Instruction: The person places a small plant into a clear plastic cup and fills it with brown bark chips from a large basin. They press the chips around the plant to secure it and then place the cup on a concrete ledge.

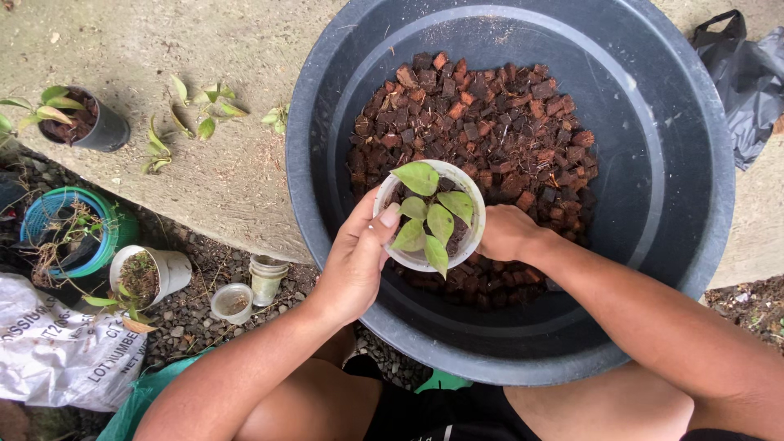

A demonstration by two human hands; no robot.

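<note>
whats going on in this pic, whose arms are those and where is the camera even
There is no machine here. The camera is worn on a person's head and looks down, so the two bare arms coming up from the bottom edge are that person's own.

The left hand and the right hand together hold a small white pot with a green-leaved seedling in it. They hold it over a large dark tub partly filled with reddish-brown bark chunks.

To the left, on the concrete slab and the gravel beside it, are a dark pot with a plant, loose cuttings, a tipped white pot, small clear cups, a blue-green basket pot and a white sack. A black bag lies at the upper right.
</note>
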